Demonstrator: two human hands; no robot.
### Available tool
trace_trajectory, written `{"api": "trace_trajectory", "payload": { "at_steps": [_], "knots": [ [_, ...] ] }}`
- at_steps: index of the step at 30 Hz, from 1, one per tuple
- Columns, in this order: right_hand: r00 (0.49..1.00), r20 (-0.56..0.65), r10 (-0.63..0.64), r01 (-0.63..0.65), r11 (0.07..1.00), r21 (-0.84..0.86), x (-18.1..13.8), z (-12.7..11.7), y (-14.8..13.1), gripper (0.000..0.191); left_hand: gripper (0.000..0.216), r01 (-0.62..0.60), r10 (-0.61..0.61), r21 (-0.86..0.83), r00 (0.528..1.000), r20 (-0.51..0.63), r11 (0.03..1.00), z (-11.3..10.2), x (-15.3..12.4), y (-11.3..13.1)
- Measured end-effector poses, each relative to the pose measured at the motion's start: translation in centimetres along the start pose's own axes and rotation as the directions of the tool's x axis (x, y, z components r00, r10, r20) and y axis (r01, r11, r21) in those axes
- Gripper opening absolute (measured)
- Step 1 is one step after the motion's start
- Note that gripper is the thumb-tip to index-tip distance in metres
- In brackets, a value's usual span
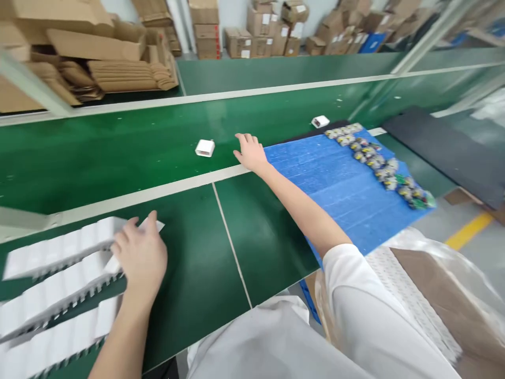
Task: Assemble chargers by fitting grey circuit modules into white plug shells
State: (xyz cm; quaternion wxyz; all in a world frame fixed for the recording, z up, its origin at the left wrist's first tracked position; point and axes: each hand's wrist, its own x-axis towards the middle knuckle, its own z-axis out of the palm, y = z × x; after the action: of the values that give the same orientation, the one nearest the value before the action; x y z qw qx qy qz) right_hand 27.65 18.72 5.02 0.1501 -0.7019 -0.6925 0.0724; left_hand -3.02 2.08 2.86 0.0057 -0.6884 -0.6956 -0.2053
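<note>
My left hand [142, 252] is over the right ends of the rows of white plastic housings [63, 289] on the green table. Its fingers are bent around a white plastic housing [113, 265], which shows on both sides of the hand and is mostly hidden beneath it. Stretched forward, my right hand [251, 151] has its fingers apart and holds nothing. It is by the pale rail at the back of the table, between a single white housing [205, 148] and the blue mat [311, 163].
Several small electronic assemblies [374, 158] lie along the mat's right side. Another white housing [320, 121] sits behind the mat. Cardboard pieces [118, 68] fill a box on the upper shelf. A dark mat [445, 150] is at right; below it stands an open plastic-lined carton [445, 300].
</note>
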Motion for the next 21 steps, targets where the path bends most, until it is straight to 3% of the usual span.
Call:
{"api": "trace_trajectory", "payload": {
  "at_steps": [3,6,9,14,21],
  "knots": [
    [0.961,-0.14,0.24,-0.255,0.961,-0.103,-2.2,-4.2,8.2,0.046,0.045,-0.069,0.069,0.006,0.997,0.033,0.998,0.2,-0.1,0.3],
    [0.836,-0.212,0.506,-0.542,0.821,-0.18,-4.3,-7.7,16.2,0.046,0.05,-0.17,0.172,-0.069,0.985,0.03,0.983,1.1,-0.4,1.0],
    [0.793,-0.211,0.571,-0.607,0.768,-0.204,-5.1,-9.3,21.3,0.046,0.052,-0.272,0.274,-0.149,0.962,-0.011,0.951,2.6,-0.7,1.7],
    [0.789,-0.203,0.58,-0.611,0.776,-0.157,-3.1,-8.1,22.8,0.044,0.043,-0.332,0.332,-0.178,0.943,-0.032,0.926,4.5,-1.0,2.2],
    [0.677,-0.313,0.666,-0.718,0.69,-0.086,-0.3,-6.5,22.0,0.042,0.034,-0.37,0.367,-0.143,0.929,-0.047,0.918,5.0,-1.4,2.1]
  ]
}}
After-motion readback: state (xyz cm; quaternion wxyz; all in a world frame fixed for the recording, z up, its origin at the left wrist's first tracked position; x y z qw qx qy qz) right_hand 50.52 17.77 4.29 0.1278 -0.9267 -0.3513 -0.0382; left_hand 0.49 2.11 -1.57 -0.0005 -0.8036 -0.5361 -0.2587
